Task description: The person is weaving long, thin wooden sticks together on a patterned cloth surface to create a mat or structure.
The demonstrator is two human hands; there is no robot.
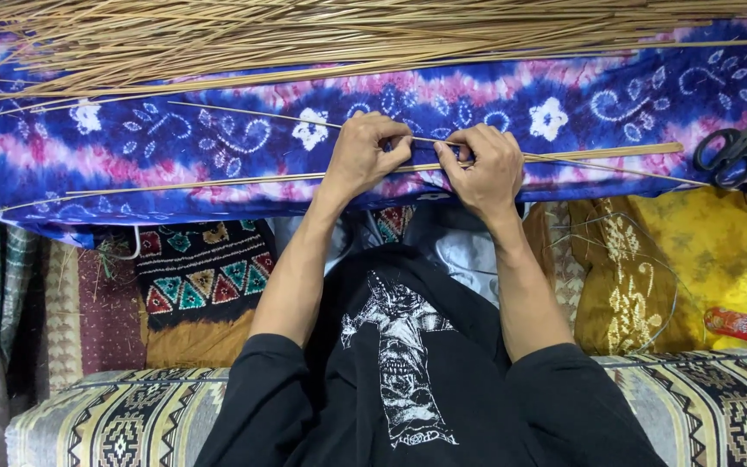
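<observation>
Nearest, both hands meet over the blue cloth (218, 147): the left hand (363, 156) and right hand (484, 169) each pinch thin sticks (244, 182) where these cross, fingers curled tight around them. The sticks look brittle, so bending them too hard at the crossing could snap one, and a loosened pinch could let them slide apart. Farther off lie scissors (734, 145) and the stick pile (304, 35).

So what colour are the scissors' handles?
Black; the scissors lie on the tie-dye cloth at the right, seen in the head view.
</observation>
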